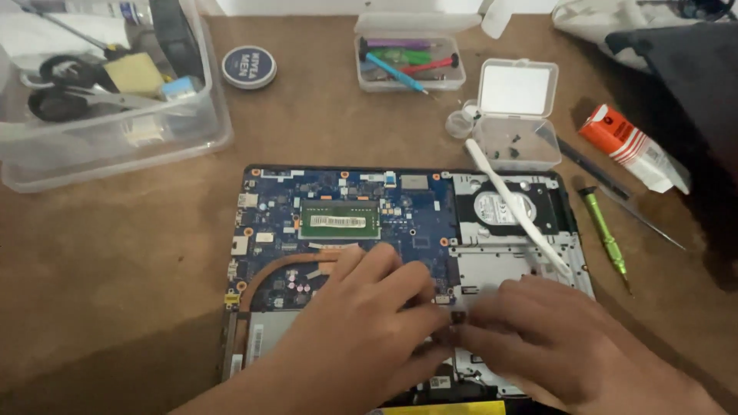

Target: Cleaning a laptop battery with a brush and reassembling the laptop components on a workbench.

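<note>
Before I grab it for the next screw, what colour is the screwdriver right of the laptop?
Green screwdriver, clearest in the head view.

Left hand [369,323], right hand [553,338]: fingertips together.

Bare table [115,253] left of the opened laptop [400,207]; right side crowded by green screwdriver [606,234], lidded screw box [516,123].

Up at your table's far edge sits a round dark-blue tin [248,67] with white lettering on its lid. To your right lies an orange and white tube-like package [633,146], tilted, near the green screwdriver. On the open laptop, a white barcode sticker [337,221] crosses the green memory module, and a round white label [503,207] covers the hard drive.
</note>
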